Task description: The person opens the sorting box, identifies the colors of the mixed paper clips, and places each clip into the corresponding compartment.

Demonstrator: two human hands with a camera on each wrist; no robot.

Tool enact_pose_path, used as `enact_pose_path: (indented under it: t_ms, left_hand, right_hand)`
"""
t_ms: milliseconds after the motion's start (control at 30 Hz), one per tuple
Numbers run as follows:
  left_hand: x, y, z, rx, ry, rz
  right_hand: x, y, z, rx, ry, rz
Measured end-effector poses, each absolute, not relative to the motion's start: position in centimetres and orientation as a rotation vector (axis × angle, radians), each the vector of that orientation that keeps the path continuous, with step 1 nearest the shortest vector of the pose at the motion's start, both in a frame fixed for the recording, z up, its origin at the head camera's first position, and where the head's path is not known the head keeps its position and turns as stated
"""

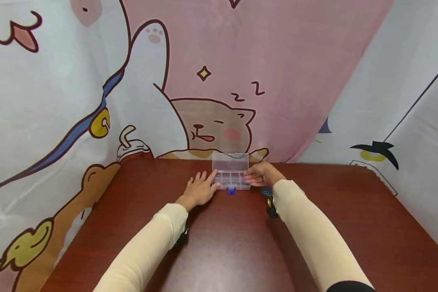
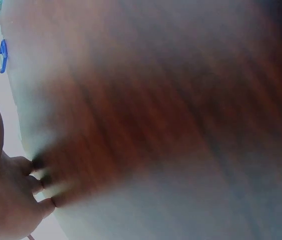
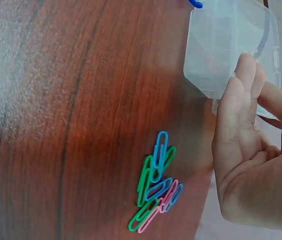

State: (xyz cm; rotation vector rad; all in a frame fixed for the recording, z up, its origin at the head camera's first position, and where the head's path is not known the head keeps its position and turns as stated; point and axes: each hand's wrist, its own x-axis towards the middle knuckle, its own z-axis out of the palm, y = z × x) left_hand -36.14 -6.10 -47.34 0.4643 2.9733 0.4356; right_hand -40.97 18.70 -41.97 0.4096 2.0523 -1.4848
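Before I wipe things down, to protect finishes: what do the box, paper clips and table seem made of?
Box: likely smooth plastic, clear and see-through with thin dividers. Paper clips: probably smooth, plastic-coated wire, judging by even, bright colours; any core is hidden. Table: wood or wood-look laminate, semi-gloss, with reddish-brown grain and soft reflections.

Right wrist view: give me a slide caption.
Right hand at a clear plastic compartment box, near green, blue and pink paper clips on a reddish-brown wood-grain table.
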Motion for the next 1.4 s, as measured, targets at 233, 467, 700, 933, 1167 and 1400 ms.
enact_pose_path:
  t_ms: [233, 467, 700, 933, 1167, 1400]
  left_hand:
    - [-36.4, -6.1, -47.3, 0.454, 2.984, 0.437]
    - [-36.3, -6.1, -47.4, 0.449, 2.974, 0.428]
    - [-36.2, -6.1, -47.5, 0.448, 2.976, 0.438]
    - [-36.3, -6.1, -47.5, 0.449, 2.982, 0.429]
    - [-36.3, -6.0, -47.6, 0.453, 2.977, 0.414]
    - [-36.2, -6.1, -47.3, 0.452, 2.982, 0.420]
  right_hand:
    - [-41.3, 18.8, -42.1, 0.452, 2.056, -1.522]
    - [-41.5, 19.0, -42.4, 0.464, 2.042, -1.528]
    - [-41.3, 19.0, -42.3, 0.475, 2.042, -1.538]
    - [-40.9, 19.9, -41.8, 0.423, 2.075, -1.496]
    - [-40.1, 22.5, -41.8, 0.403, 2.120, -1.474]
    - [-39.5, 25.3, -41.9, 0.478, 2.144, -1.455]
